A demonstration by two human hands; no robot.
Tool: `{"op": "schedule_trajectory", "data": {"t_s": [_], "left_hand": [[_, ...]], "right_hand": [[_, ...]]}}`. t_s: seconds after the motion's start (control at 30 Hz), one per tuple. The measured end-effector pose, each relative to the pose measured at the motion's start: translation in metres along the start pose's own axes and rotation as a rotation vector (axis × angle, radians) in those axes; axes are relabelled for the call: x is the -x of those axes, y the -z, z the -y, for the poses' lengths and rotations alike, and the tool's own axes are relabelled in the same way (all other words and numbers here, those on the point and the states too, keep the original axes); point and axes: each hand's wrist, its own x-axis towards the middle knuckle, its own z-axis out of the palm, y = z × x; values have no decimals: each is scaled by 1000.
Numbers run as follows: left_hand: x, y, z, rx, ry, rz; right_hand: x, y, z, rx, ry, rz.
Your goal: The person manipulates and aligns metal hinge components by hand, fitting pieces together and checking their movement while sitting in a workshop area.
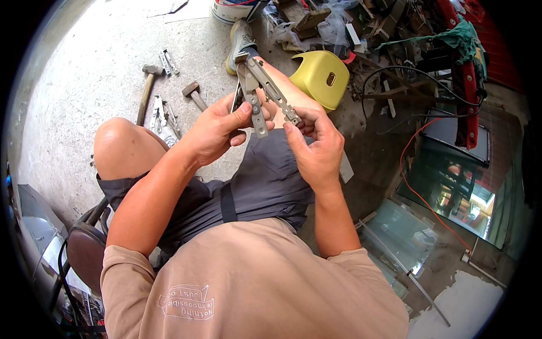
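Observation:
A jointed metal window hinge, with flat slotted bars, is held up over my lap. My left hand is closed round its left bar, thumb on the flat face. The right hand pinches the lower end of its other bar between thumb and fingers. The two bars spread apart toward the bottom and meet near the top. Part of the hinge behind my left fingers is hidden.
On the concrete floor to the left lie a long-handled hammer, a smaller hammer and several metal hinge pieces. A yellow plastic stool lies tipped beyond my right hand. Glass panes, an orange cord and scrap crowd the right.

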Motion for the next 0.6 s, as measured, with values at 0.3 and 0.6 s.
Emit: {"op": "schedule_trajectory", "data": {"t_s": [0.3, 0.6], "left_hand": [[1, -4, -2, -46, 33, -35], [2, -3, 12, 31, 187, -156]], "right_hand": [[-3, -6, 1, 104, 10, 71], [1, -17, -16, -9, -165, 81]]}}
